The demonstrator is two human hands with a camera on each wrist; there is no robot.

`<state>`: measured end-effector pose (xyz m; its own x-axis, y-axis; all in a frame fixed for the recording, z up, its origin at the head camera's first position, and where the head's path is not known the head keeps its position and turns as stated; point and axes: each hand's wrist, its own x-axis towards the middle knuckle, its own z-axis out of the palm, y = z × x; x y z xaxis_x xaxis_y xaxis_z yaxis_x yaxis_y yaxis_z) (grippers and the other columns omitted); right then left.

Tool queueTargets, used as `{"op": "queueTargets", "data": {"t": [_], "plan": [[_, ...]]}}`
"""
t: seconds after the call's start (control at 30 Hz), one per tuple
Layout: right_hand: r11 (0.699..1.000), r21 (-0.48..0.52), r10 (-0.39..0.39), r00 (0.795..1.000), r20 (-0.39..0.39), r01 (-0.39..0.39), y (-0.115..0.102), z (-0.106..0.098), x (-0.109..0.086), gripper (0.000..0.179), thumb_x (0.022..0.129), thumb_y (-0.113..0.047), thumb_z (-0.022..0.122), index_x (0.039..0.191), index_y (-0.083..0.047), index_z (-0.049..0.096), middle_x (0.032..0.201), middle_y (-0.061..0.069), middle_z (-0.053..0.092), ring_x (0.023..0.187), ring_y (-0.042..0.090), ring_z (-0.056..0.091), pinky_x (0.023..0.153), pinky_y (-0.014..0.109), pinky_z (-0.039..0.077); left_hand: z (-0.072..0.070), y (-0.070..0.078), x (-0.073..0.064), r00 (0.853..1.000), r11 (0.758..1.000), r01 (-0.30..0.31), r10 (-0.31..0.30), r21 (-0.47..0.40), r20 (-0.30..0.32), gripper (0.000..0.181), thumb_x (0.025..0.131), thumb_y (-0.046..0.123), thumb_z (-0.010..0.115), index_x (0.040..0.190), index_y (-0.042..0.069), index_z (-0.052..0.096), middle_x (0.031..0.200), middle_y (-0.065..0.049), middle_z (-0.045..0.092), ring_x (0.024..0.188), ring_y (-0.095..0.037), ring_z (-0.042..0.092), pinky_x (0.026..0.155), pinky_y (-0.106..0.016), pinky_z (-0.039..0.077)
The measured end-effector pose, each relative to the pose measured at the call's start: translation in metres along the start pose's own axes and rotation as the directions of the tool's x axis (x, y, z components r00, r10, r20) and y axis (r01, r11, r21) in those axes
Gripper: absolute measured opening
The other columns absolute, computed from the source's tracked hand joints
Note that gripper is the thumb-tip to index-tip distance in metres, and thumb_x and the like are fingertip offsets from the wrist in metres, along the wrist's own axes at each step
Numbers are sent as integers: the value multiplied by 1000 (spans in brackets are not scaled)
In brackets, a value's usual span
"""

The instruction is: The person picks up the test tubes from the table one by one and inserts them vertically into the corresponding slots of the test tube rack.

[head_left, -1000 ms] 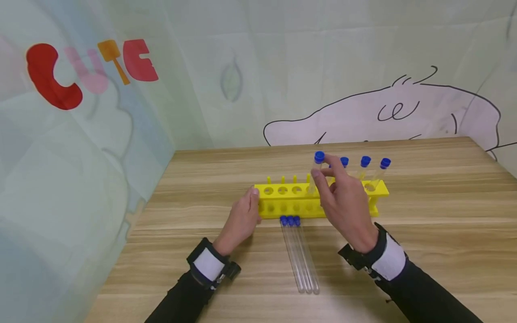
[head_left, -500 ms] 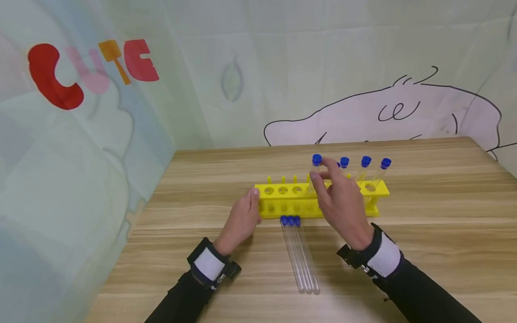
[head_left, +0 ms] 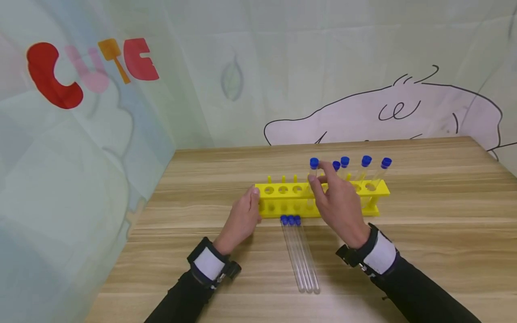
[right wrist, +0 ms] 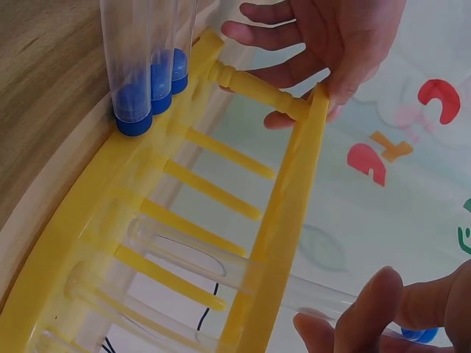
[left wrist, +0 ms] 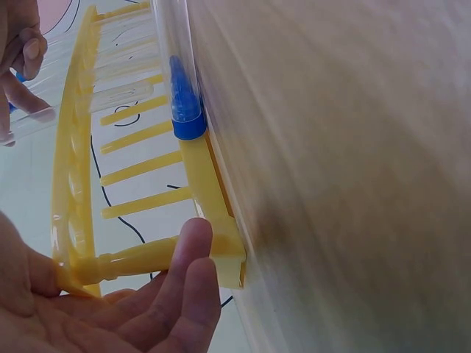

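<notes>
A yellow test tube rack (head_left: pixel 282 197) stands on the wooden table. My left hand (head_left: pixel 240 220) holds its left end; in the left wrist view the fingers (left wrist: pixel 195 243) curl behind the end post. With thumb and fingers, my right hand (head_left: pixel 341 208) pinches a clear test tube with a blue cap (head_left: pixel 314 163) near its top. That tube passes upright through a hole in the rack's top bar, and its rounded lower end (right wrist: pixel 143 232) sits at the bottom bar in the right wrist view. Several other blue-capped tubes (head_left: pixel 365 161) stand in the rack to the right, partly hidden by the right hand.
Three capped test tubes (head_left: pixel 300 258) lie side by side before the rack, caps close to its front edge. Holes (head_left: pixel 282 190) at the rack's left hold no tubes. A printed cloth (head_left: pixel 250 80) hangs behind the table (head_left: pixel 194 179).
My right hand has moved slightly left and down with the pinched tube, whose cap now sits lower. More of the neighbouring caps show. The left hand and rack have stayed put.
</notes>
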<state>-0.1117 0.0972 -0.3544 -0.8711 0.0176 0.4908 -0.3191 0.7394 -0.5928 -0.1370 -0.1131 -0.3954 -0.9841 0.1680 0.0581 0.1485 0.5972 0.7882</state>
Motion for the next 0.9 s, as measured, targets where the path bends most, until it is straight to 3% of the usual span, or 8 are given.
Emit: {"op": "queueTargets", "data": {"t": [0.43, 0.9], "plan": [[1000, 2, 22, 999, 40, -22, 2, 2, 0, 37, 95, -30, 49, 127, -10, 45, 100, 18, 66, 35, 14, 35, 33, 25, 30, 1, -1, 0, 1000, 1000, -1, 1, -9, 5, 39, 101, 37, 21, 104, 9, 47, 86, -15, 54, 63, -22, 56, 54, -28, 47], [999, -16, 43, 995, 92, -42, 4, 4, -1, 36, 96, -30, 48, 126, -11, 43, 101, 18, 66, 34, 15, 33, 34, 25, 27, 1, -2, 2, 1000, 1000, -8, 8, 4, -1, 40, 102, 37, 20, 99, 7, 47, 80, -13, 52, 58, -17, 53, 52, -28, 46]]}}
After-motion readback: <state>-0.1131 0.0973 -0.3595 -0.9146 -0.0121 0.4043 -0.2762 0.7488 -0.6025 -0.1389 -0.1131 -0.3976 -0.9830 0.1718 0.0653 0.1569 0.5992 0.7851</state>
